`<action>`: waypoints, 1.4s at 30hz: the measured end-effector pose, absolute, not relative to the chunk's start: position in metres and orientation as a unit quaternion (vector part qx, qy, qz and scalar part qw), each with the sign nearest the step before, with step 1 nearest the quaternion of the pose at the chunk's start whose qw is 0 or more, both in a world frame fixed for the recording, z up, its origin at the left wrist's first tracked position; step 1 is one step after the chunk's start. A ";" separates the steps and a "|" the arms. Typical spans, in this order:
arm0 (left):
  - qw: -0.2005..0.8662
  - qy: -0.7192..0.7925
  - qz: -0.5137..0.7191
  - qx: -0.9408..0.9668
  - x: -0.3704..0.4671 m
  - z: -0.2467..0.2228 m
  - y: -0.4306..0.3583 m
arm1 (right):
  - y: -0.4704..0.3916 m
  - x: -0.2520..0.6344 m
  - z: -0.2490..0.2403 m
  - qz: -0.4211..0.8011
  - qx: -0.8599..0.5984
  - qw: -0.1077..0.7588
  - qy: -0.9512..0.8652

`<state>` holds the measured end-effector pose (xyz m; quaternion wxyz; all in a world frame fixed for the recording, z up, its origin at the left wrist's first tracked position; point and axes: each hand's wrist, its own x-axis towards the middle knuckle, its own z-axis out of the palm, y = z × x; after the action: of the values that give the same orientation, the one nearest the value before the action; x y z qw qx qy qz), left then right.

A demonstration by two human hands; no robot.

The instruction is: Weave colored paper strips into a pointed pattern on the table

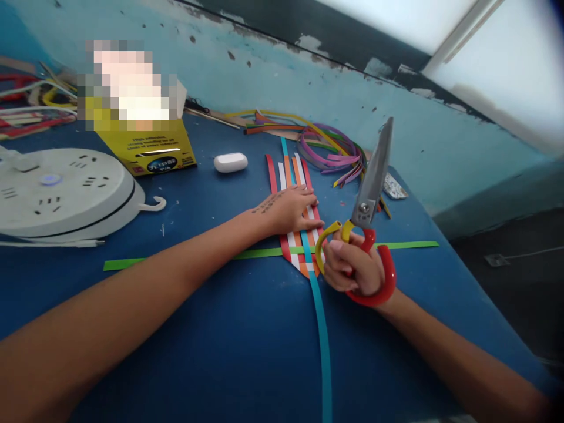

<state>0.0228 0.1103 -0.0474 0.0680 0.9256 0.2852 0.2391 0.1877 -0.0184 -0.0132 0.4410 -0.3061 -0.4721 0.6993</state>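
A woven piece of red, white and orange strips (288, 254) lies on the blue tabletop. My left hand (288, 211) rests flat on it with fingers stretched out, covering part of the weave. A long green strip (414, 244) crosses the piece from side to side, passing under my left forearm. From its near end a blue strip (325, 352) runs toward me. Just right of the weave, my right hand (359, 267) is closed around scissors (373, 176) with red and yellow handles. Their blades are together and point upward, raised above the table.
Behind the weave lie coiled purple, yellow and orange strips (330, 147). A white earbud case (231, 163), a yellow box (154, 144) and a round white device (66, 194) with a hook stand to the left. The table edge slopes down at right; a wall rises behind.
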 end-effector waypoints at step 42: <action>0.073 0.298 0.220 0.926 0.023 -0.045 0.109 | -0.015 0.188 -0.003 0.656 -0.345 0.463 -0.487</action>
<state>0.0225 0.1087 -0.0445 0.0726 0.9261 0.2976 0.2201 0.1883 -0.0151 -0.0035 0.4627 -0.3445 -0.4873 0.6556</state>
